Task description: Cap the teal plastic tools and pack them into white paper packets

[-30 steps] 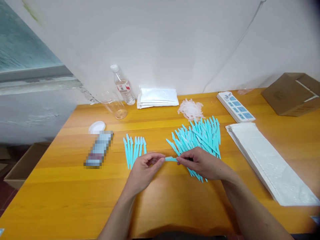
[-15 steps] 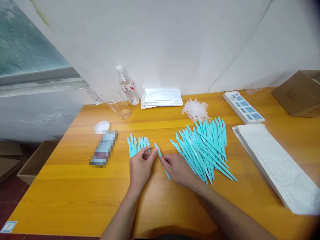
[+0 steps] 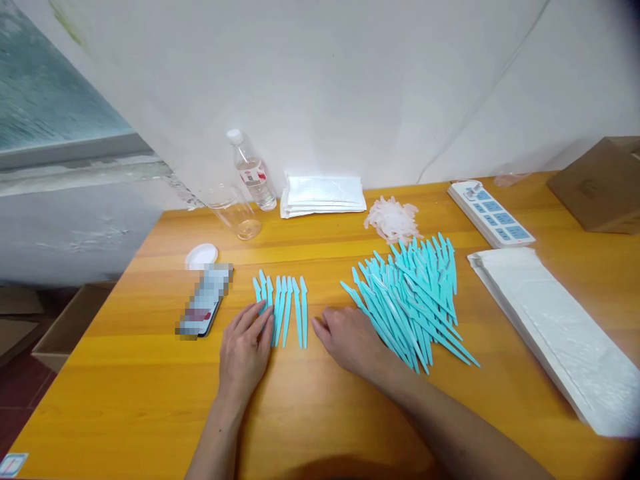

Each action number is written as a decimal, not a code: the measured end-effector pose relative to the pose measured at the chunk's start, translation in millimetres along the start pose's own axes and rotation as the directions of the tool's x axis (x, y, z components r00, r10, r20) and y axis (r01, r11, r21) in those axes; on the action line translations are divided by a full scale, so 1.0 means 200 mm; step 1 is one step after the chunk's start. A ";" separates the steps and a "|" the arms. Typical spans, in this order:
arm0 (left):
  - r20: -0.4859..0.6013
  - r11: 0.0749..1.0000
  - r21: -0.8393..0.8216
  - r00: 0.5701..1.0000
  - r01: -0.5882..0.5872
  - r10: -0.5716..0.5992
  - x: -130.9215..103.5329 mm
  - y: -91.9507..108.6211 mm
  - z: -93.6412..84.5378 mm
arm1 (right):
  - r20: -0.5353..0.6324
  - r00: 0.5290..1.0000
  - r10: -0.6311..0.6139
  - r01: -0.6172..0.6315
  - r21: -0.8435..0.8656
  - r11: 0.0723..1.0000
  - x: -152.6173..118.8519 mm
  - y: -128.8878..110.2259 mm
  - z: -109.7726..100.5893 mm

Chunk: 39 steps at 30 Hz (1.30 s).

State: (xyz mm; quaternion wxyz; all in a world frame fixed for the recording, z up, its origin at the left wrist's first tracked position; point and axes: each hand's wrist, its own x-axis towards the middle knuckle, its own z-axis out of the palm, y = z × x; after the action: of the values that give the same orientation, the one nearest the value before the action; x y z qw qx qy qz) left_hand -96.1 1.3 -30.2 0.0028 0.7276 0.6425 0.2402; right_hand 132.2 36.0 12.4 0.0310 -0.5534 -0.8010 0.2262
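Observation:
A row of slim turquoise eyebrow razors (image 3: 297,310) lies side by side on the table, blade ends pointing away from me. My left hand (image 3: 246,343) rests over the left part of this row, fingers stretched out and touching the razors, covering their lower ends. Just right of the row is my right hand (image 3: 350,339), fingers curled in with nothing visible in them. Close beside it a large loose pile of the same turquoise razors (image 3: 413,300) spreads to the right. Behind that pile sits a small heap of translucent white pieces (image 3: 393,219).
At the back stand a water bottle (image 3: 254,175) and a clear jar (image 3: 235,217); its white lid (image 3: 201,256) and a phone (image 3: 206,300) lie left. White packets (image 3: 324,195) lean by the wall. On the right are a power strip (image 3: 493,215), white bag (image 3: 555,333) and cardboard box (image 3: 597,187).
The razor between my hands now lies at the right end of the row. My left hand has moved left onto the row, and my right hand has let go of the razor.

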 end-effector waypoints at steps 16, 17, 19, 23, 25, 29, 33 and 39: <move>0.064 0.999 -0.024 0.997 -0.031 0.032 -0.05 -0.02 0.00 | -0.026 0.998 -0.063 0.066 0.139 0.988 -0.25 0.00 0.09; 0.061 0.999 -0.026 0.998 -0.032 0.033 -0.05 -0.01 0.00 | -0.025 0.997 -0.066 0.069 0.138 0.988 -0.26 0.00 0.10; 0.059 0.999 -0.027 0.998 -0.034 0.035 -0.05 -0.01 0.00 | -0.027 0.997 -0.072 0.075 0.137 0.988 -0.27 0.01 0.11; 0.035 0.999 -0.024 0.999 -0.032 0.033 -0.06 0.00 0.00 | -0.017 0.997 -0.076 0.077 0.134 0.988 -0.27 0.01 0.12; 0.020 0.999 -0.029 0.999 -0.029 0.030 -0.07 0.01 0.00 | -0.019 0.997 -0.076 0.078 0.134 0.988 -0.27 0.01 0.12; 0.001 0.999 -0.033 0.999 -0.042 0.042 -0.10 0.03 -0.01 | -0.033 0.995 -0.091 0.095 0.149 0.984 -0.28 0.01 0.12; 0.020 0.995 -0.045 0.996 -0.087 0.088 -0.12 0.08 -0.02 | -0.033 0.994 -0.100 0.104 0.147 0.984 -0.28 0.01 0.13; 0.064 0.981 -0.034 0.979 -0.190 0.192 -0.12 0.19 -0.01 | -0.050 0.992 -0.115 0.122 0.159 0.980 -0.29 0.02 0.12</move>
State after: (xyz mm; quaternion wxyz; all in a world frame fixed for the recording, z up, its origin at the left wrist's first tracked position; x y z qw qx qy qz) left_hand -63.1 -28.8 -25.5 0.0115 0.7934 0.5659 0.2238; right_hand 150.4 -23.7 0.9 0.1053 -0.5048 -0.8107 0.2771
